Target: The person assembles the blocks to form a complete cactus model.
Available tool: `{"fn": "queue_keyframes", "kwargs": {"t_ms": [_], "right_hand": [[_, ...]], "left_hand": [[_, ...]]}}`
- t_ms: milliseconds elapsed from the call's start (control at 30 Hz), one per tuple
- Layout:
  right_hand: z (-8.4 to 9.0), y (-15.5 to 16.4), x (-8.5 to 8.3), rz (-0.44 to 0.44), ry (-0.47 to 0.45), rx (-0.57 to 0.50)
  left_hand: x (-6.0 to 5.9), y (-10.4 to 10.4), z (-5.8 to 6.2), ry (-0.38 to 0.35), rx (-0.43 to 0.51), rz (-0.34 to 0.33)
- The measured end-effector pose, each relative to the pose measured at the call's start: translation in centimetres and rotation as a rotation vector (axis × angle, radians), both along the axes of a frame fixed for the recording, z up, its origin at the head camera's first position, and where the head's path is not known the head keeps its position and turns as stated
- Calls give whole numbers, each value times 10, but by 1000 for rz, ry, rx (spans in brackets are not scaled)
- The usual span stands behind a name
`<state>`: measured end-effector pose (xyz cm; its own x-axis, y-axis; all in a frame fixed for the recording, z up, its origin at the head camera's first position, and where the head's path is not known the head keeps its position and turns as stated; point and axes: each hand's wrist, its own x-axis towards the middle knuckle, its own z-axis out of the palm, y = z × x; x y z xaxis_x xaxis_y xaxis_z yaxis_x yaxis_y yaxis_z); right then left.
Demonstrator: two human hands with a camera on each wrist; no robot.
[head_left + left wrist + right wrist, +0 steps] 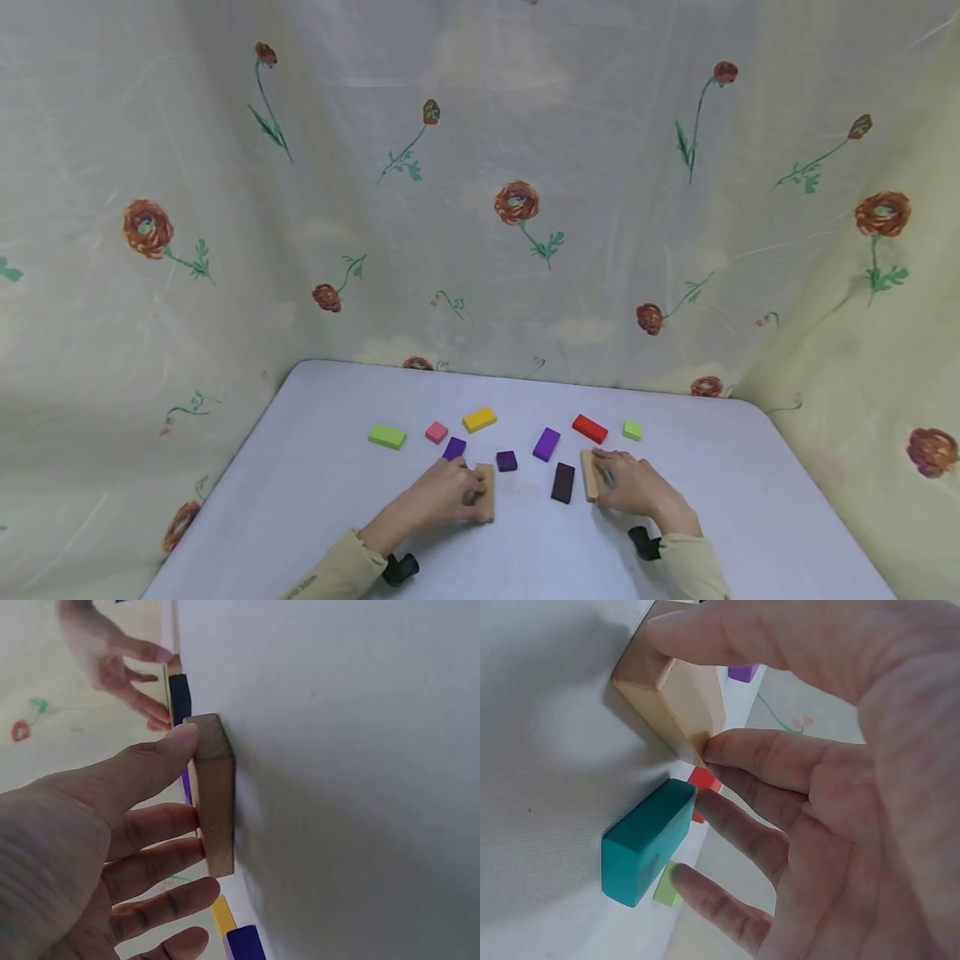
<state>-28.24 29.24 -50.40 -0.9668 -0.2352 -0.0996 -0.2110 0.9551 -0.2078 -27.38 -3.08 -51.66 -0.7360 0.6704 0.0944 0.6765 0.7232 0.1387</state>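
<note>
My left hand (442,493) pinches a plain wooden block (487,493) left of the table's middle. In the left wrist view its thumb presses the near end of that block (216,802) and the fingertips meet its side. Further right, my right hand (637,487) pinches a second wooden block (590,477), thumb at one end and forefinger toward the other. Its lower fingers spread past a teal block (649,844), which the hand hides in the head view. A dark brown block (562,483) lies just left of the right-hand block.
Behind the hands lie a green block (387,436), pink block (437,432), yellow block (479,419), red block (590,428) and small green block (632,430). Purple blocks (547,444) lie nearer, among them a small dark one (507,461). Flowered cloth (465,208) hangs behind the white table (322,417).
</note>
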Motion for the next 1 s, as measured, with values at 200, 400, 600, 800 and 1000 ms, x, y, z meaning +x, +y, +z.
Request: {"fn": "queue_keyframes", "kwargs": {"t_ms": [200,400,600,800,1000], "right_hand": [[-3,0,-3,-14,0,-2],[-4,-1,-3,-36,-22,-12],[-3,-2,-3,-23,1,-6],[-1,-2,-1,-20,9,-11],[-1,-1,-1,-4,35,-19]], "left_hand": [[2,7,-3,-11,0,2],[7,12,-3,0,-36,-6],[12,15,-3,12,-27,-21],[17,24,-5,9,-36,-83],[24,28,-8,62,-27,-118]]}}
